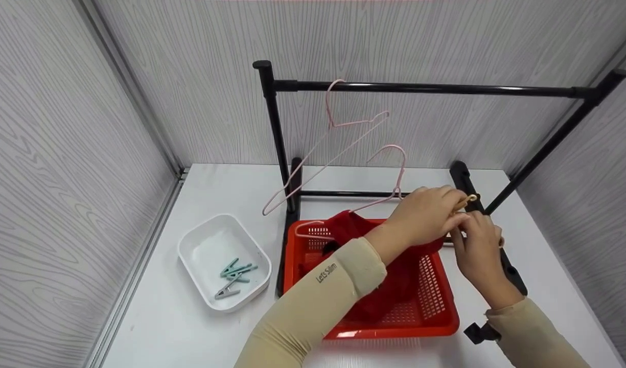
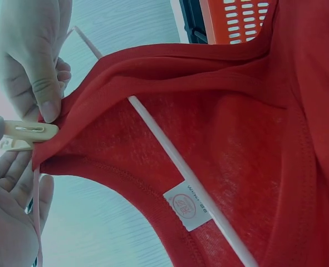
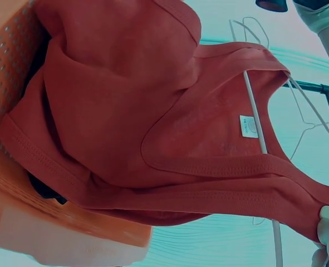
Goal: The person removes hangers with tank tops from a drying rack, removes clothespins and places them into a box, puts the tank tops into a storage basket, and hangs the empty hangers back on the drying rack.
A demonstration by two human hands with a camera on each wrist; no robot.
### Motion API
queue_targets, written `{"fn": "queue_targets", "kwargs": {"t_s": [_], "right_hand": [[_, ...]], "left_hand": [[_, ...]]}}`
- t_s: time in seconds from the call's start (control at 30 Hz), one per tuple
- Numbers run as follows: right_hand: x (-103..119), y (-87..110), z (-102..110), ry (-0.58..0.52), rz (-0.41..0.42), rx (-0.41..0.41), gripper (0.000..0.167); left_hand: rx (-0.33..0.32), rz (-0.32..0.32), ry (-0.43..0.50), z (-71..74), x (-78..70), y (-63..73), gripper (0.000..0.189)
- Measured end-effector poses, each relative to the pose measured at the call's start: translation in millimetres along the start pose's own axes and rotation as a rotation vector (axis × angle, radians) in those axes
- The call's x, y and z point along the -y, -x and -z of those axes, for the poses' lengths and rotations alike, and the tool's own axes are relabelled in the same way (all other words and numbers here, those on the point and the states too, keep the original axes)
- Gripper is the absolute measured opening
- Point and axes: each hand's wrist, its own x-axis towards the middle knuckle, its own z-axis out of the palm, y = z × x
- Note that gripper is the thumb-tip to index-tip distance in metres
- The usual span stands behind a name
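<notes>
My left hand pinches a beige clothespin at the shoulder strap of a red tank top. Right beside it, my right hand pinches the same strap, its thumb pressing the cloth in the left wrist view. A pink wire hanger runs through the top's neck opening, with its hook standing free behind. Most of the tank top hangs down into the red basket. A white label shows inside its neckline. My left forearm hides part of the top in the head view.
A black rack stands behind the basket, with another pink hanger on its bar. At the left, a white tray holds several teal and grey clothespins. Dark cloth pokes out beneath the top.
</notes>
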Motion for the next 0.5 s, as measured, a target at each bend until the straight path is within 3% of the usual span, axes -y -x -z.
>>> {"fn": "queue_targets", "kwargs": {"t_s": [0.5], "right_hand": [[3.2,1.5,1.7,-0.012,-0.013,0.0,0.005]], "left_hand": [[-0.074,-0.061,0.036,-0.1,3.4,5.3,0.041]]}}
